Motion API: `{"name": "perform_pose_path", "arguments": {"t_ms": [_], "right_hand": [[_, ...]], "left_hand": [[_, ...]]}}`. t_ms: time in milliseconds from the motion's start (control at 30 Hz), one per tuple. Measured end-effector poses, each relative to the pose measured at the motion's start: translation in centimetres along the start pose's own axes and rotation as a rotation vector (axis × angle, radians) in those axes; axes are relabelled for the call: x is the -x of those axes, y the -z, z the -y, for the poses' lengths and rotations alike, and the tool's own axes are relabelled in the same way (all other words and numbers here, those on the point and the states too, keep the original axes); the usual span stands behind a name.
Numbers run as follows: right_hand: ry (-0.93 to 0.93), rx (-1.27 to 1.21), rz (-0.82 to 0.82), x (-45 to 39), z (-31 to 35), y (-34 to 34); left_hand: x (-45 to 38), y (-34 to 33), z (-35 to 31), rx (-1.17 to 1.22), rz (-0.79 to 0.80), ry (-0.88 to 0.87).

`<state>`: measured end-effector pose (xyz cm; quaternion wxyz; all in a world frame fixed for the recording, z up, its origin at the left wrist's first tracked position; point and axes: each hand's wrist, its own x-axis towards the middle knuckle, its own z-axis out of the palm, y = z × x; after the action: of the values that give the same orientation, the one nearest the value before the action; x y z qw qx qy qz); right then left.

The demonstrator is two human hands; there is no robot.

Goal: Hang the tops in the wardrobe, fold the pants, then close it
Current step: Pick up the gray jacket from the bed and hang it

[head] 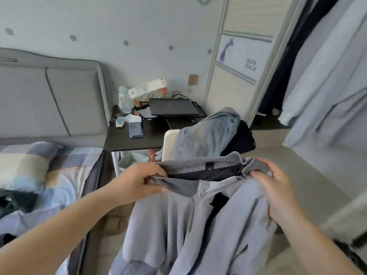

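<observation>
Here, holding up a light grey jacket (198, 225) by its ribbed collar (186, 185), out in front of the body, above the floor and between the bed (65, 175) and the open wardrobe (325, 80). Left hand (139, 181) pinching the near edge of the collar, thumb on top and fingers curled under; right hand (278, 187) clamping the other end of the collar together with a bunch of the shoulder cloth. Both grips closed on the jacket, none apart. Hanging limp below the hands, the body and sleeves drooping in loose folds, a dark lining showing at the neck: probably soft, fairly light, with no stiffness to keep a shape, and likely sliding off a hanger if placed unevenly. Judging the ribbed collar and the shoulder seams the best places to take hold, the knit giving a firmer purchase than the smooth cloth. Waiting behind, draped over a chair back (169, 143), a blue garment (210, 133) and a black one (243, 137). Standing beyond, a dark bench (127, 143) carrying a phone (135, 129).
</observation>
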<state>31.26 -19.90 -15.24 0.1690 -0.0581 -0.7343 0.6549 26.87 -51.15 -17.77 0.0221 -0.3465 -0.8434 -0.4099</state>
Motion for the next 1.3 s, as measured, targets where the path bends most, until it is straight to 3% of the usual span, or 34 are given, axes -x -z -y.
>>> {"name": "perform_pose_path", "arguments": {"t_ms": [167, 433, 533, 900, 1300], "right_hand": [[0.08, -0.051, -0.08, -5.4, 2.4, 7.0], [0.15, -0.113, -0.227, -11.0, 5.7, 14.0], [0.173, -0.089, -0.264, -13.3, 6.4, 15.9], [0.326, 0.041, -0.479, -26.1, 8.3, 20.5], [0.496, 0.514, -0.735, -39.1, 11.9, 25.3]], "left_hand": [[-10.1, -2.4, -3.3, 0.362, -0.233, -0.039], [-22.7, -6.7, -6.5, 1.004, -0.291, 0.036], [-27.1, -8.3, -8.0, 1.214, -0.245, -0.053], [-46.2, -10.1, -11.3, 1.485, -0.023, -0.081], [-64.7, -10.4, -17.4, 1.608, 0.242, -0.111]]}}
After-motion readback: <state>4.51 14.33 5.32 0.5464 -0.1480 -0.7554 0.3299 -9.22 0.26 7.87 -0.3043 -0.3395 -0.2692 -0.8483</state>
